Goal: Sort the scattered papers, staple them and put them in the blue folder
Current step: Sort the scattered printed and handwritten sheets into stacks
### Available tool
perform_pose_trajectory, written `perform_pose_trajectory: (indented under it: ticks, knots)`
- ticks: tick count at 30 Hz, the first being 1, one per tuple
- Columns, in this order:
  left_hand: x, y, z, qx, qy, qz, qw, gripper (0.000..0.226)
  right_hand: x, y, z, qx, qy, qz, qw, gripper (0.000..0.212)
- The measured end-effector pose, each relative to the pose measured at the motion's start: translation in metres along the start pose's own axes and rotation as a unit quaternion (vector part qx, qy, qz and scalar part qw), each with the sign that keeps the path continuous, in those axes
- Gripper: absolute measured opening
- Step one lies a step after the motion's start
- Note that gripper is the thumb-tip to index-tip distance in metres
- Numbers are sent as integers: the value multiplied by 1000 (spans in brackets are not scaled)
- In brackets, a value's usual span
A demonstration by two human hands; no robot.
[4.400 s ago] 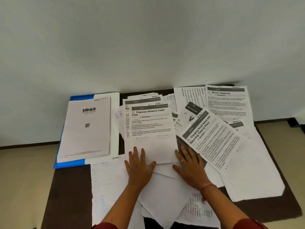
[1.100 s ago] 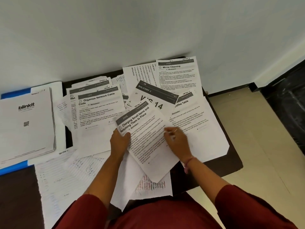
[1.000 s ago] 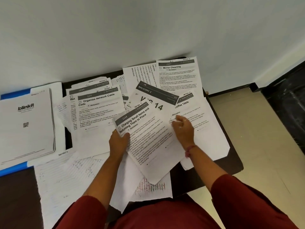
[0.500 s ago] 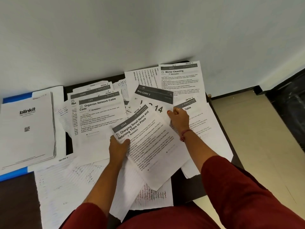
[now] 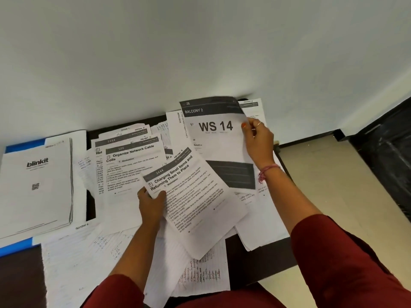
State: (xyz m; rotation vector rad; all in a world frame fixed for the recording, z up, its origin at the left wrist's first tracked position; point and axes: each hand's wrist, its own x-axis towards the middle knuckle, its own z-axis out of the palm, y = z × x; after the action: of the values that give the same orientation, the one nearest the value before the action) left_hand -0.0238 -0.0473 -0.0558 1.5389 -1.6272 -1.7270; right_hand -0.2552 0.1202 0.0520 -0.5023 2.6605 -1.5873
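Printed and handwritten papers lie scattered over a dark table (image 5: 260,261). My left hand (image 5: 151,204) grips the left edge of the "Charging Small Items" sheet (image 5: 195,201), lifted slightly over the pile. My right hand (image 5: 259,141) pinches the right edge of the "Balcony 2 / WS 14" sheet (image 5: 213,134) and holds it raised above the papers at the back. The "Organize Network Cable Coils" sheet (image 5: 131,165) tops a stack left of centre. The blue folder (image 5: 21,145) lies at the far left under a "blinkit" booklet (image 5: 36,185). No stapler is visible.
A white wall stands directly behind the table. Handwritten pages (image 5: 89,258) cover the near left. More sheets (image 5: 262,221) hang over the table's right edge. Beige floor (image 5: 333,185) and a black object (image 5: 391,156) lie to the right.
My right hand left the "Charging Small Items" sheet, reached back to the "WS 14" sheet, took its edge and lifted it clear. My left hand kept holding its sheet.
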Motion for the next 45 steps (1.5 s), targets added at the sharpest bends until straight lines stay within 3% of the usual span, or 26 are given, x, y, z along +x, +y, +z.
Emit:
perform_pose_trajectory:
  ticks: [6,10,14,19,24,30,35,39,45]
  knots:
    - [-4,9,0,33,11,33,999,69,19,-33,-25,18,37,-94,995,24]
    - [-8,12,-3,153,49,68,985,82,25,-56,-40,29,52,-123,991,24]
    - [-21,26,-8,129,42,108,985,79,25,-74,-46,37,56,-123,990,25]
    - [-36,66,-15,-6,-96,102,990,51,22,-84,-38,59,4,-67,996,21]
    - [-49,94,-30,-75,-194,83,975,31,4,-73,-12,168,-92,80,978,12]
    - [-51,71,-63,-77,-189,58,977,27,-43,-46,25,212,-146,218,942,10]
    - [-36,38,-89,-175,-189,-62,964,49,-83,-18,52,187,-189,279,923,17]
    - [-26,18,-102,-180,-207,-116,955,54,-108,3,71,155,-209,329,908,16]
    - [-23,-3,-109,-48,-160,-117,979,11,-133,11,88,67,-243,310,917,13]
